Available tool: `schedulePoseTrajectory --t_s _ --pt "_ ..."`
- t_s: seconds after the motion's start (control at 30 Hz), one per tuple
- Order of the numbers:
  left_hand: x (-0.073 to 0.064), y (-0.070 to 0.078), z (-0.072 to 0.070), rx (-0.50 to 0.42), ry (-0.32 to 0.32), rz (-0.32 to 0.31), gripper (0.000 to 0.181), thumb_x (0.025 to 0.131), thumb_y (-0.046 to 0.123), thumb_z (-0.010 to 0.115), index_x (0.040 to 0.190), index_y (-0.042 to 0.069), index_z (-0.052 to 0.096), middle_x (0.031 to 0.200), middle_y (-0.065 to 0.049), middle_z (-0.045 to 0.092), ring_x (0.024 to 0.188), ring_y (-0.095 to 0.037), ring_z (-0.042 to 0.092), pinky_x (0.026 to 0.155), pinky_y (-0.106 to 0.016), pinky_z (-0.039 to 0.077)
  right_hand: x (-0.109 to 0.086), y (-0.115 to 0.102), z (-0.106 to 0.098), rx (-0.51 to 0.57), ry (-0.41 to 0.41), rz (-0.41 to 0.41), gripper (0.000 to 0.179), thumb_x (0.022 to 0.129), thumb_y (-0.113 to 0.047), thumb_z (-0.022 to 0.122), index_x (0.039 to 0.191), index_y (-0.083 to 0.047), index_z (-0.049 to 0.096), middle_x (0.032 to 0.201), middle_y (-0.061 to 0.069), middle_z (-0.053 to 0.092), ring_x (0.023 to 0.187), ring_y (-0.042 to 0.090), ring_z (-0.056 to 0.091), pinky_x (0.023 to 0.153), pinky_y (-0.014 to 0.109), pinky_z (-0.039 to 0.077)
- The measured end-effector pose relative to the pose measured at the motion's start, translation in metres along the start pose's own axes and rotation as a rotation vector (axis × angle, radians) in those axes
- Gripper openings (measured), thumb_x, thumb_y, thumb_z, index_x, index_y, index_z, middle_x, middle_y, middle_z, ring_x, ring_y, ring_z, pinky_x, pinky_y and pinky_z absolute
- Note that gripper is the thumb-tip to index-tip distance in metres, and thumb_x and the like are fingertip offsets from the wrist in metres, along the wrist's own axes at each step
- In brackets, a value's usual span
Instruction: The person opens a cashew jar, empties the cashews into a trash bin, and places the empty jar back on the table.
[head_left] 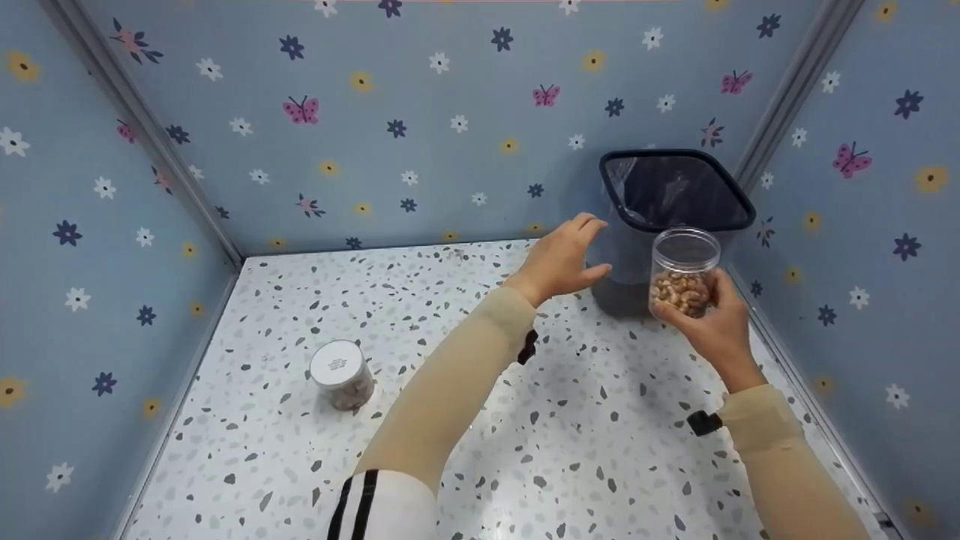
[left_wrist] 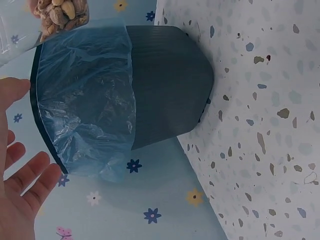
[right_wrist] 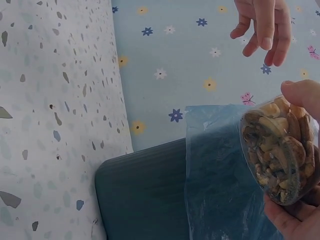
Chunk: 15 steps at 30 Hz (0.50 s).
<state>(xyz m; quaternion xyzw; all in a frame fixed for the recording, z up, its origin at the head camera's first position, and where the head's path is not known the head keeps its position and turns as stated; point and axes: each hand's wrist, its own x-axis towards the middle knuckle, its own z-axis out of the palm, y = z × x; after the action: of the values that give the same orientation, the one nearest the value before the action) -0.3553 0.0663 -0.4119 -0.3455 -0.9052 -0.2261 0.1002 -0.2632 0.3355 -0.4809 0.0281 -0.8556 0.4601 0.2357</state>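
Note:
My right hand [head_left: 716, 326] grips a clear plastic jar [head_left: 684, 259], its thumb and fingers round the lower part. The jar is roughly half full of cashew nuts [head_left: 681, 292], and its top has no lid on. It is held in front of a dark trash bin [right_wrist: 140, 192] lined with a thin bluish plastic bag [left_wrist: 90, 95]. Beside the bin's left side is my left hand [head_left: 559, 259], holding nothing, with thumb and fingers spread apart. Whether its fingertips touch the black rim [head_left: 645, 225] I cannot tell.
A second jar [head_left: 351, 386] with a white lid [head_left: 337, 363] stands upright on the left of the speckled tabletop [head_left: 420, 300]. Blue flowered panels [head_left: 450, 97] close off the back and both sides. The bin stands in the back right corner.

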Motion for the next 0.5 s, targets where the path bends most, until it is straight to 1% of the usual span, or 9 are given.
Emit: schedulePoseTrajectory --t_s 0.17,0.27,0.4,0.5 --pt "0.010 0.007 0.003 -0.009 -0.015 -0.015 0.066 0.104 0.040 0.073 0.159 0.010 0.051 0.160 -0.006 0.053 0.144 -0.022 0.058 0.119 -0.031 0.049 -0.002 0.001 -0.004 -0.019 0.008 0.023 0.080 0.085 -0.021 0.096 0.151 -0.003 0.054 0.135 0.014 0.068 0.113 0.001 0.057 0.094 0.018 0.046" --pt "0.015 0.010 0.006 -0.009 -0.039 -0.029 0.068 0.105 0.041 0.073 0.161 0.011 0.049 0.163 -0.006 0.051 0.146 -0.023 0.056 0.121 -0.032 0.047 -0.004 0.001 -0.007 -0.017 0.018 0.020 0.075 0.085 -0.020 0.095 0.147 -0.003 0.056 0.131 0.014 0.069 0.110 0.000 0.058 0.092 0.019 0.047" --pt "0.022 0.012 0.008 0.020 -0.086 -0.054 0.073 0.105 0.043 0.071 0.165 0.013 0.043 0.169 -0.004 0.045 0.151 -0.025 0.052 0.125 -0.035 0.044 -0.005 0.004 -0.010 -0.019 0.032 0.007 0.073 0.085 -0.017 0.096 0.145 -0.003 0.058 0.128 0.016 0.070 0.107 -0.002 0.059 0.082 0.012 0.050" --pt "0.027 0.014 0.008 0.029 -0.104 -0.070 0.075 0.105 0.044 0.071 0.167 0.014 0.041 0.171 -0.003 0.042 0.153 -0.026 0.050 0.126 -0.036 0.043 -0.005 0.005 -0.012 -0.020 0.036 0.006 0.072 0.084 -0.017 0.096 0.145 -0.004 0.058 0.127 0.016 0.071 0.107 -0.002 0.059 0.074 0.007 0.051"
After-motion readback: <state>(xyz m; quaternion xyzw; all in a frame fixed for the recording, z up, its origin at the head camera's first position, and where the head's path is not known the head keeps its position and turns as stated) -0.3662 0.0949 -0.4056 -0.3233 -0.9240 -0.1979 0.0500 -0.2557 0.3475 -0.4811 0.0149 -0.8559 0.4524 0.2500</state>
